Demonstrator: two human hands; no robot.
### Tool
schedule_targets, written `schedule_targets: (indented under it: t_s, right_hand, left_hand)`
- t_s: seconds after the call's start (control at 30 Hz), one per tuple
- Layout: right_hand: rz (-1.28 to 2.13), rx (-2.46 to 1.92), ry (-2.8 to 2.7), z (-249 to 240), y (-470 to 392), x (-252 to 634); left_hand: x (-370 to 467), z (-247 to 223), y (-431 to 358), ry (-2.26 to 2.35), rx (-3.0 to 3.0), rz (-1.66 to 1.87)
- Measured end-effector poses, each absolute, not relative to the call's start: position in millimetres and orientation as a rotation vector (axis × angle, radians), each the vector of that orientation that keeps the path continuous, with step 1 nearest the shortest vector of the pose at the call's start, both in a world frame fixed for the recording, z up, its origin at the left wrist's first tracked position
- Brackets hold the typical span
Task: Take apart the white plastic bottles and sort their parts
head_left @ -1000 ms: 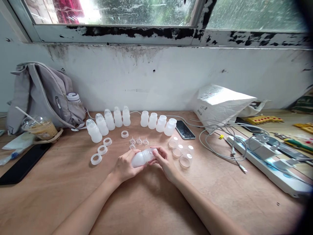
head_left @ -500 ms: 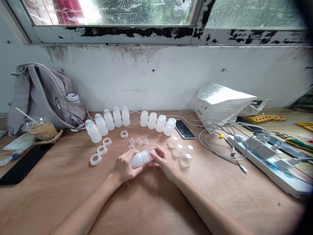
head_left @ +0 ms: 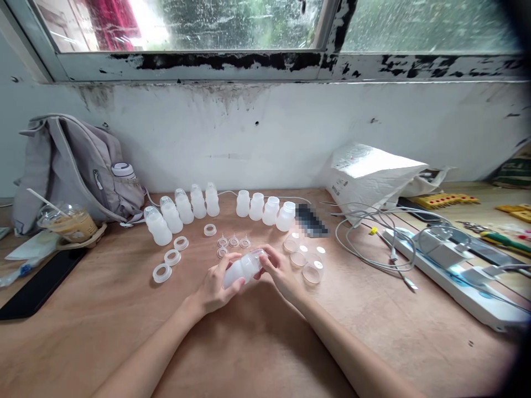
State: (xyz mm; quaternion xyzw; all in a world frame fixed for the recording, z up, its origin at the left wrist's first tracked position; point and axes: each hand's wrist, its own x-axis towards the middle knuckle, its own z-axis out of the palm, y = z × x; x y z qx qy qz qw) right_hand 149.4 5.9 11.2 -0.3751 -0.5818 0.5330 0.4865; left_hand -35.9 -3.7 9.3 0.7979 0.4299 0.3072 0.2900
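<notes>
A frosted baby bottle (head_left: 241, 271) lies tilted between my two hands, its top end up and to the right. My left hand (head_left: 216, 284) is wrapped round the body of the bottle. The fingers of my right hand (head_left: 277, 270) are closed on its capped top end. Just beyond the bottle lie several clear bottle nipples (head_left: 234, 241). White collar rings (head_left: 162, 272) are laid out in a line to the left. Clear domed caps (head_left: 311, 272) rest in a group to the right of my right hand.
Capped bottles (head_left: 184, 207) stand in a curved row at the back left, open bottles (head_left: 271, 211) at the back right. A phone (head_left: 312, 220), tangled cables (head_left: 365, 260) and a power strip (head_left: 452, 282) lie rightward. A drink cup (head_left: 74, 224) and backpack (head_left: 78, 166) are at left.
Both hands still hold the bottle, now tilted a little more steeply with its top end raised. The camera view has shifted slightly.
</notes>
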Motion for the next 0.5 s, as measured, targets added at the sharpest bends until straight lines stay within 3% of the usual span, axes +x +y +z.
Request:
schedule_targets:
  t_s: [0.13,0.5]
  right_hand:
    - [1.317,-0.886,-1.372,11.1,3.9,151.4]
    - [1.168,-1.085,-1.331,2.9,14.0,155.6]
  left_hand:
    - [-38.4,11.5,-5.8,0.935,2.073,0.842]
    - [-38.6,-8.8,2.7,0.888,1.836,0.944]
